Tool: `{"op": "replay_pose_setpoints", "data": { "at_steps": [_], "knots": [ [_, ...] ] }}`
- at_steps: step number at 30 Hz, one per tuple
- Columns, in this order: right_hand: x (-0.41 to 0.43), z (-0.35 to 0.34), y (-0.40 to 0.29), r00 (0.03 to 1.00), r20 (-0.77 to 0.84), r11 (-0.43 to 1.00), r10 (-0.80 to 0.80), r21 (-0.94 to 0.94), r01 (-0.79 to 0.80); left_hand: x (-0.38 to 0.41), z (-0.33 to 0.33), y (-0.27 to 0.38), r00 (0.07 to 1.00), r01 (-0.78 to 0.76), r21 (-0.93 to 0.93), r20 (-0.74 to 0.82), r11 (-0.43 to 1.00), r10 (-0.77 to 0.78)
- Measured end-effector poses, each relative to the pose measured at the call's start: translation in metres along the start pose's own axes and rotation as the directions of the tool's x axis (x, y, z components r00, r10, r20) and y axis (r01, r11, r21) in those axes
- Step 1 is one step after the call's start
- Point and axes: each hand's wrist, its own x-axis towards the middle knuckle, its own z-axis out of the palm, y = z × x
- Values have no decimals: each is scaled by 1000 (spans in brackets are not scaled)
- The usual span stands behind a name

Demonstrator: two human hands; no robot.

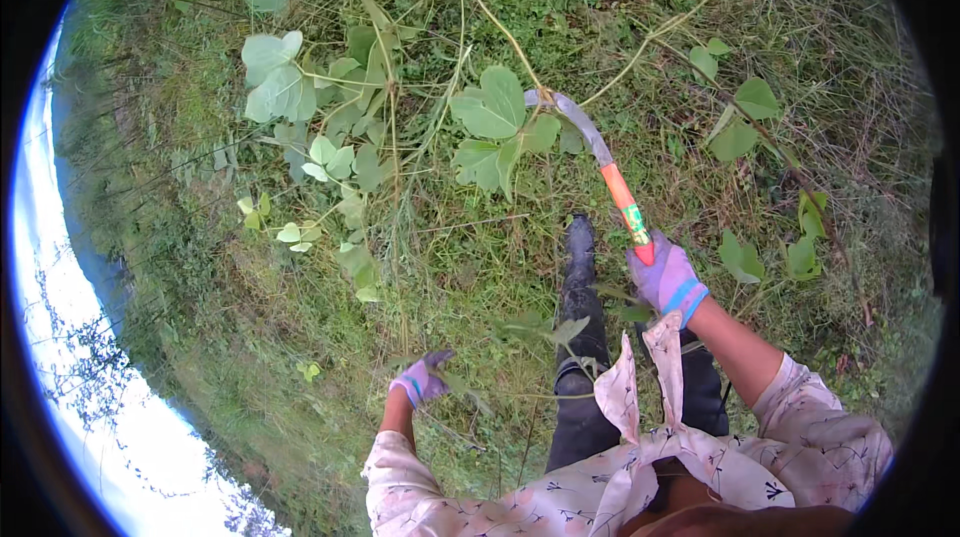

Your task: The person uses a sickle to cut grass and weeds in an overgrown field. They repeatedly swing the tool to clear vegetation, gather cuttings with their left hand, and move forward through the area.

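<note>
My right hand, in a purple work glove with a blue cuff band, is closed around the orange-red handle of a sickle. Its curved grey blade points up and to the left, and the blade's upper part meets a brown vine stem where several stems cross. Broad green leaves hang just left of the blade. Low on the left, my left hand wears a similar glove, with thumb and fingers apart near a thin leafy stem; whether it touches the stem is unclear.
Grass and low weeds cover the ground. More vine leaves spread at the upper left, and a leafy vine runs down the right side. My dark boot stands below the blade. Shrubs and bright sky lie along the left rim.
</note>
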Motion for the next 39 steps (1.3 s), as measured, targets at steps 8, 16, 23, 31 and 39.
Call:
{"op": "replay_pose_setpoints", "data": {
  "at_steps": [8,16,23,31,39],
  "knots": [
    [-33,1,-47,999,31,1000,-27,-4,27,288,-246,263,874,-325,-828,-448,457,-191],
    [45,-48,-53,987,-67,971,-149,-198,133,271,-259,310,837,-509,-861,-491,-13,-243],
    [-40,-53,67,994,81,885,75,-466,-29,265,-259,224,822,-427,-877,-478,220,-311],
    [-174,-130,175,810,-216,829,545,-9,-560,215,-296,65,209,206,-157,-957,966,-200],
    [-67,-79,77,972,80,962,220,150,-230,266,-263,43,687,311,-579,-412,754,-599]
  ]
}}
